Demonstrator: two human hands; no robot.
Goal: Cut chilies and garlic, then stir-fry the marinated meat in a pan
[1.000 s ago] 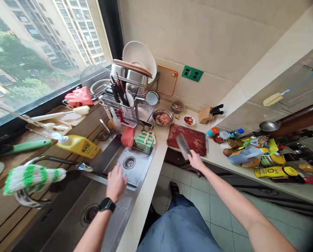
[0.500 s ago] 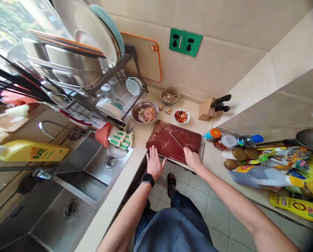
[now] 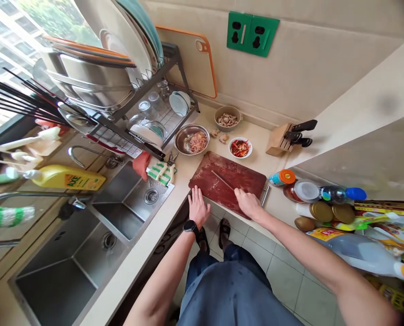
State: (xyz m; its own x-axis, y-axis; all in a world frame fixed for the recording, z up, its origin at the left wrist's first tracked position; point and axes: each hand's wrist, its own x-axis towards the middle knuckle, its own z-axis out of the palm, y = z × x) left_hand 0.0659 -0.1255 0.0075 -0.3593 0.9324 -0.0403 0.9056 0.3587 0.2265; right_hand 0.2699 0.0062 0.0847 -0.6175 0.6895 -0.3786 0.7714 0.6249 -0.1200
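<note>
- Kitchen counter (image 3: 256,136) with a steel sink (image 3: 66,244) left and bottles (image 3: 334,194) right.
- Left hand (image 3: 198,207): fingers spread, just beside the near edge of the red-stained cutting board (image 3: 227,174).
- Right hand (image 3: 248,203): curled around a knife (image 3: 222,180), its blade edge-on over the board.
- Far side of the board: steel bowl of chopped meat (image 3: 191,140), small bowl of red chilies (image 3: 240,147).

Kitchen knife (image 3: 222,179) in right hand (image 3: 248,203)

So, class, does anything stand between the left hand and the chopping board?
Nothing visible does: the left hand is right at the near edge of the chopping board. The knife, held in the right hand, lies further along.
</note>
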